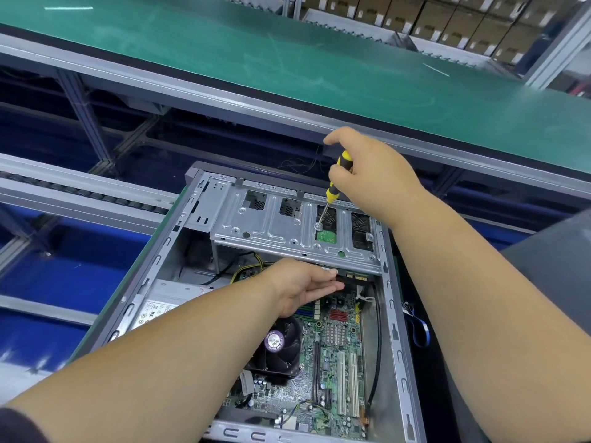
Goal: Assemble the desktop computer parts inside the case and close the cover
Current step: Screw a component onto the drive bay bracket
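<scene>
Left hand (299, 287): fingers straight, under drive cage (287, 231) | right hand (371, 174): grips screwdriver (334, 187), tip on cage

The gray computer case (396, 314) lies open under both hands. Its green board (332, 356) and black fan (278, 346) sit just below the left hand (300, 286). The silver drive cage (287, 225) sits below the right hand (367, 174), and the yellow screwdriver (332, 190) tip touches it.

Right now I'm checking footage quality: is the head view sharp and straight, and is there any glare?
Head view: wide-angle bend in the green bench; screwdriver and drive cage sharp; boxes at top blurred; soft sheen on the cage, even light.
</scene>
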Demonstrator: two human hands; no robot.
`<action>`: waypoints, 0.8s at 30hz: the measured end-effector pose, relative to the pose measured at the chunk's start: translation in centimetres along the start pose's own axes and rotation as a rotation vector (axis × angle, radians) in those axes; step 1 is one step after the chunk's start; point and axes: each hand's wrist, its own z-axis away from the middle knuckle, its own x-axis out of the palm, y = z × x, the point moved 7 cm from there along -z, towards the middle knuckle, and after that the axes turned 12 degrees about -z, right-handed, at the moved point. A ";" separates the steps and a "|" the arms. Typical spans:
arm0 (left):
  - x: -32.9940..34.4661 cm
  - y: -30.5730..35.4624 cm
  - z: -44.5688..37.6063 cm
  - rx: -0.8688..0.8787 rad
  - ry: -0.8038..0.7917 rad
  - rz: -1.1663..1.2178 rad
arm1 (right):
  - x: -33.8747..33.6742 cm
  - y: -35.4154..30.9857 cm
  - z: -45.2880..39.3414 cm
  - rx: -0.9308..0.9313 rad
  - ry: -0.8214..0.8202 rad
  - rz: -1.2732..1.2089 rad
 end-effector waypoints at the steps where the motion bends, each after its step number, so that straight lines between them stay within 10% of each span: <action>1: 0.0 0.0 0.0 -0.001 -0.001 -0.001 | 0.0 -0.1 0.1 -0.006 0.006 0.025; 24: 0.1 -0.4 -0.2 -0.035 -0.024 0.062 | -0.6 0.2 0.4 0.006 0.066 0.069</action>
